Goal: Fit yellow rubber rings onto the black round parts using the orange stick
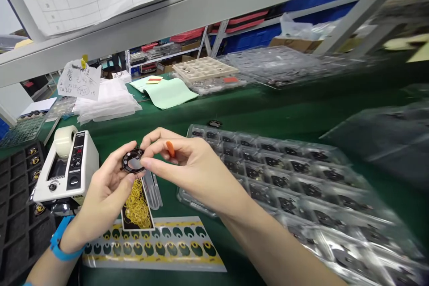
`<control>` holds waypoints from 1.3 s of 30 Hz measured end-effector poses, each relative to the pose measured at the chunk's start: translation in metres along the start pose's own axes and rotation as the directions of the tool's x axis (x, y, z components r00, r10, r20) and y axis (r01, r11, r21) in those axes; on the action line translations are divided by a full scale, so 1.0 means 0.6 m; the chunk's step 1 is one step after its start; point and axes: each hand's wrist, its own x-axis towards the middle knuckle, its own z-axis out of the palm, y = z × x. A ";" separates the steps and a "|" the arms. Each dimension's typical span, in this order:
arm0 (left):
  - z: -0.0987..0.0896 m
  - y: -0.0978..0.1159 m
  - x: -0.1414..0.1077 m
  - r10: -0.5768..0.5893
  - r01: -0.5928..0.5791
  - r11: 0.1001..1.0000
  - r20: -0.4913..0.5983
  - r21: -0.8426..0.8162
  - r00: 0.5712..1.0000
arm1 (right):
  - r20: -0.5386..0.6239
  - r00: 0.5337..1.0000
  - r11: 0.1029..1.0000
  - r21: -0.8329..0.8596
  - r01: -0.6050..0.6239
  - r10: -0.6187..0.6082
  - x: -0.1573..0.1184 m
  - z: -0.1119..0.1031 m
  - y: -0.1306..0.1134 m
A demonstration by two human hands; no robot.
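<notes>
Our left hand pinches the round black part, our right hand its other edge, near the yellow loops; one slack pinch could drop it among them!

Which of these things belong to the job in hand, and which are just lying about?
Likely in use:
black ring-shaped part, between the left hand and right hand
orange item, at the right hand
clear compartmented tray of dark parts, close by

Seemingly just lying about:
pale green sheet
handwritten note
beige divided tray
</notes>
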 end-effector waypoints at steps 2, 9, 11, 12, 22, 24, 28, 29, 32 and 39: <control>0.001 0.000 0.000 0.005 -0.005 1.000 0.005 -0.007 1.000 | -0.005 1.000 1.000 0.000 0.001 -0.001 0.000 0.000 0.000; 0.009 0.008 -0.002 -0.003 0.004 0.999 0.025 -0.042 1.000 | -0.090 0.993 0.987 -0.149 0.067 -0.081 -0.008 0.007 -0.010; 0.011 0.010 -0.002 0.007 -0.006 0.999 0.016 -0.038 1.000 | -0.115 0.983 0.969 -0.218 0.116 -0.143 -0.013 0.011 -0.010; 0.012 0.010 -0.002 0.011 -0.010 0.999 0.006 -0.034 1.000 | -0.121 0.978 0.958 -0.250 0.137 -0.172 -0.016 0.013 -0.010; 0.026 0.002 0.000 0.065 -0.064 0.998 -0.138 0.009 0.988 | -0.161 0.927 0.886 -0.386 0.256 -0.338 -0.024 0.032 0.006; 0.029 -0.002 0.001 0.074 -0.070 0.997 -0.184 0.030 0.980 | -0.166 0.920 0.878 -0.398 0.266 -0.354 -0.024 0.036 0.010; 0.034 -0.011 0.003 0.100 -0.091 0.995 -0.253 0.047 0.962 | -0.166 0.910 0.863 -0.417 0.284 -0.380 -0.024 0.039 0.015; 0.035 -0.013 0.004 0.106 -0.098 0.994 -0.261 0.046 0.959 | -0.164 0.909 0.861 -0.421 0.287 -0.383 -0.024 0.040 0.016; 0.035 -0.015 0.007 0.121 -0.114 0.993 -0.272 0.042 0.955 | -0.158 0.906 0.852 -0.433 0.293 -0.392 -0.025 0.041 0.018; 0.030 -0.019 0.011 0.098 -0.125 0.989 -0.273 -0.081 0.957 | -0.226 0.885 0.851 -0.445 0.279 -0.408 -0.023 0.046 0.029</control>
